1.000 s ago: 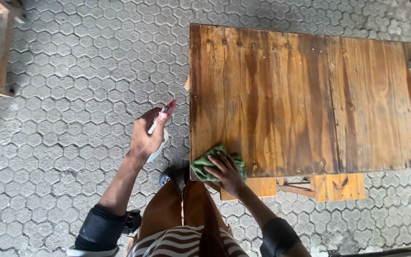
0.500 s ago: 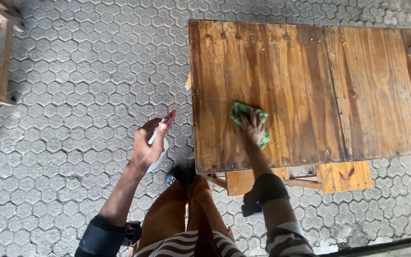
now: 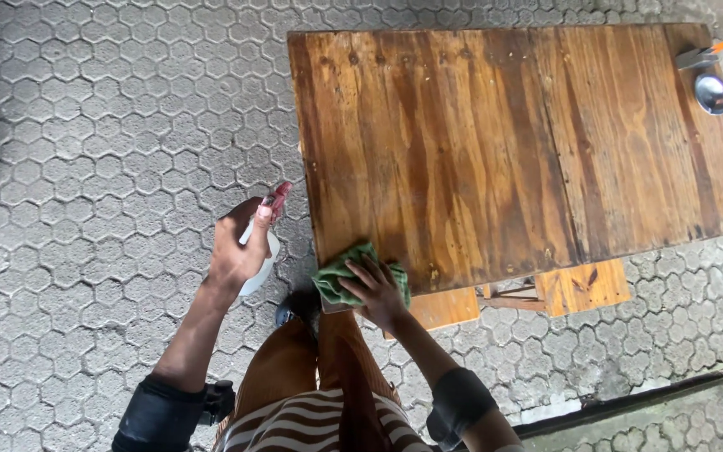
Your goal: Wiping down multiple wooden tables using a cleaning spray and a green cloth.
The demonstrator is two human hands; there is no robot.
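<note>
My right hand (image 3: 376, 291) presses a crumpled green cloth (image 3: 340, 277) flat onto the near left corner of a worn brown wooden table (image 3: 495, 142). The cloth hangs partly over the table's front edge. My left hand (image 3: 236, 247) is held out over the paving to the left of the table, gripping a white spray bottle (image 3: 263, 255) with a red nozzle that points up and to the right.
A small metal bowl (image 3: 711, 92) and a grey tool with an orange tip (image 3: 703, 53) sit at the table's far right corner. Wooden bench parts (image 3: 579, 286) show under the front edge. Grey hexagonal pavers (image 3: 110, 151) cover the ground.
My right hand slid the green cloth from the middle of the table's left part back toward me to the near left corner. The left hand with the spray bottle stayed about where it was.
</note>
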